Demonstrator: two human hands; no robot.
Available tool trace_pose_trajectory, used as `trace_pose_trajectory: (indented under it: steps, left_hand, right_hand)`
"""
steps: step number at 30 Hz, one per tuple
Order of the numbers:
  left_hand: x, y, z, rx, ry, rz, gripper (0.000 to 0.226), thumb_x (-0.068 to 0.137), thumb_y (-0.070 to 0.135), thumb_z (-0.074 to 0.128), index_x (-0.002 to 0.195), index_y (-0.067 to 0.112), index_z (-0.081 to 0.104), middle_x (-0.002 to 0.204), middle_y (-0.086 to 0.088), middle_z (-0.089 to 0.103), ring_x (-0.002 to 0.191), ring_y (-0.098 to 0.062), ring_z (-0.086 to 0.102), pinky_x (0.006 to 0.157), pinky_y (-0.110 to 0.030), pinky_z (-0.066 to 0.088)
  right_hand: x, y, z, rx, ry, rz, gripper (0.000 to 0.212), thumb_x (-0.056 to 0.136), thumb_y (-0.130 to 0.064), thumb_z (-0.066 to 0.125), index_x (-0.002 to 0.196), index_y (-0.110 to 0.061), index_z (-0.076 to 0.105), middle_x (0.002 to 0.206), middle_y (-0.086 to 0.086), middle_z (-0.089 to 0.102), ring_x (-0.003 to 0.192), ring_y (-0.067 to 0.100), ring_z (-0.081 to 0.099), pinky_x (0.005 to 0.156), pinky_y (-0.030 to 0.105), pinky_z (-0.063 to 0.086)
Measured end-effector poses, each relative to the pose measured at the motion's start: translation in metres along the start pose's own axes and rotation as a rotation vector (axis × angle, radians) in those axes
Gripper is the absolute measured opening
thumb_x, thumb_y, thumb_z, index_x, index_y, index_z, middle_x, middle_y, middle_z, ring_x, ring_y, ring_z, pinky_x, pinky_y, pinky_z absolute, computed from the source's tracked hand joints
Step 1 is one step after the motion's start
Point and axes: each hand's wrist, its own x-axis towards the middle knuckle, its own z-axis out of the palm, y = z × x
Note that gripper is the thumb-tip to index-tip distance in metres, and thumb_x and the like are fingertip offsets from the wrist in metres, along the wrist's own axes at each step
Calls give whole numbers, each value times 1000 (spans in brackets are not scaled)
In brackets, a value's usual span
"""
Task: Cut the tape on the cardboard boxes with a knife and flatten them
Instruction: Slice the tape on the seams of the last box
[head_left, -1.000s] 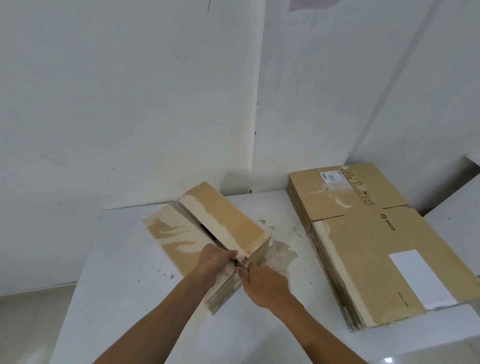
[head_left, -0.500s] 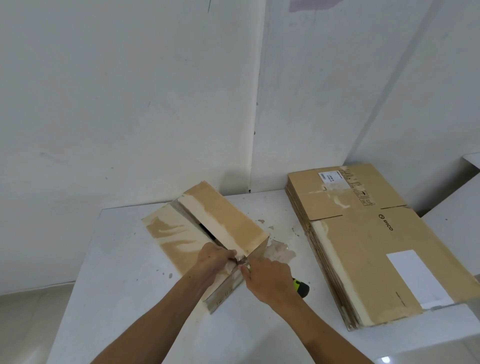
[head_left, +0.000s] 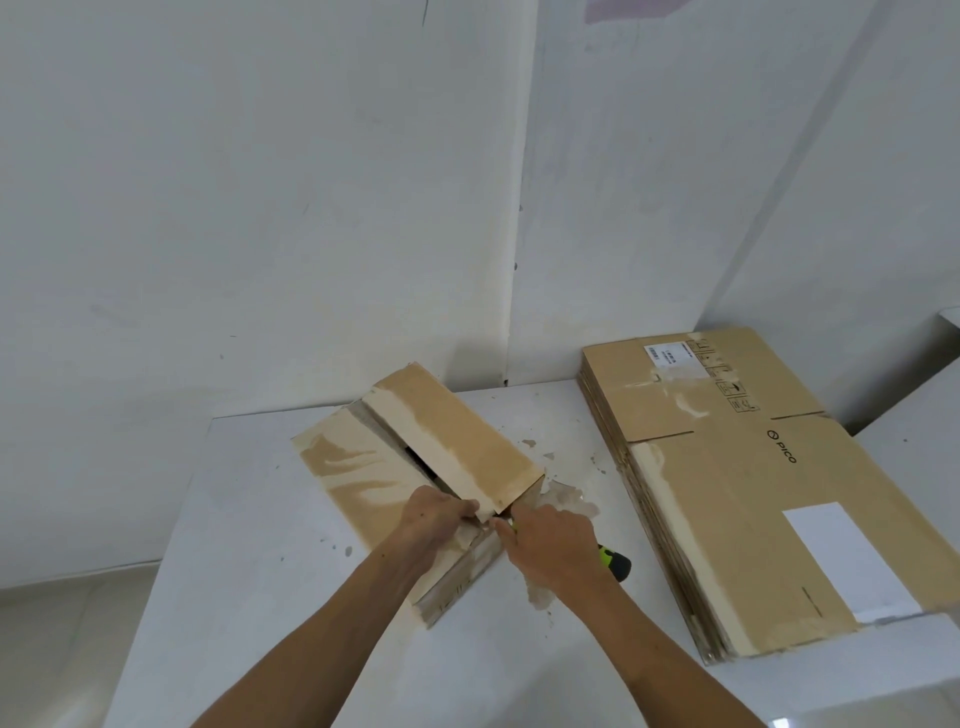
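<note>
A brown cardboard box (head_left: 457, 436) lies on the white table (head_left: 249, 545), its top flaps parted along the middle seam and streaked with torn tape marks. My left hand (head_left: 431, 519) grips the near end of the box at the seam, fingers curled over the flap edge. Right beside it, my right hand (head_left: 550, 545) holds a knife (head_left: 614, 562) whose green and black handle sticks out behind the palm. The blade end points at the seam between my hands and is mostly hidden.
A stack of flattened cardboard boxes (head_left: 727, 499) lies on the right of the table, reaching its near edge. Scraps of torn tape (head_left: 566, 499) lie by the box's right corner. White walls stand close behind the table. A second white surface (head_left: 914, 441) shows at far right.
My right hand has turned and shifted slightly right at the box's near end, so the knife's green and black handle now shows behind it. My left hand has kept its grip.
</note>
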Motion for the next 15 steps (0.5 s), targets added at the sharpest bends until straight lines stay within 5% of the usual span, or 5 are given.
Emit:
trace_pose_trajectory:
  steps: [5, 10, 15]
  left_hand:
    - [-3, -4, 2, -10, 24, 61, 26, 90, 23, 80, 74, 3, 80, 67, -5, 64, 58, -17, 54, 56, -28, 44]
    - [-8, -4, 0, -32, 108, 114, 24, 90, 23, 78, 76, 3, 78, 73, -6, 67, 67, -20, 59, 60, -32, 47]
    - [-13, 2, -2, -3, 133, 118, 20, 92, 25, 75, 77, 12, 79, 82, -3, 73, 76, -20, 67, 63, -31, 51]
  right_hand:
    - [-2, 27, 4, 84, -122, -34, 60, 105, -65, 26, 126, -19, 59, 107, 5, 68, 98, 26, 67, 76, 35, 45]
    - [-4, 41, -1, 311, -281, 1, 67, 100, -75, 26, 129, -23, 57, 111, 3, 67, 104, 25, 63, 83, 38, 47]
    - [3, 34, -19, 409, -188, 16, 58, 92, -81, 39, 108, -25, 40, 88, -6, 57, 75, 14, 55, 63, 30, 41]
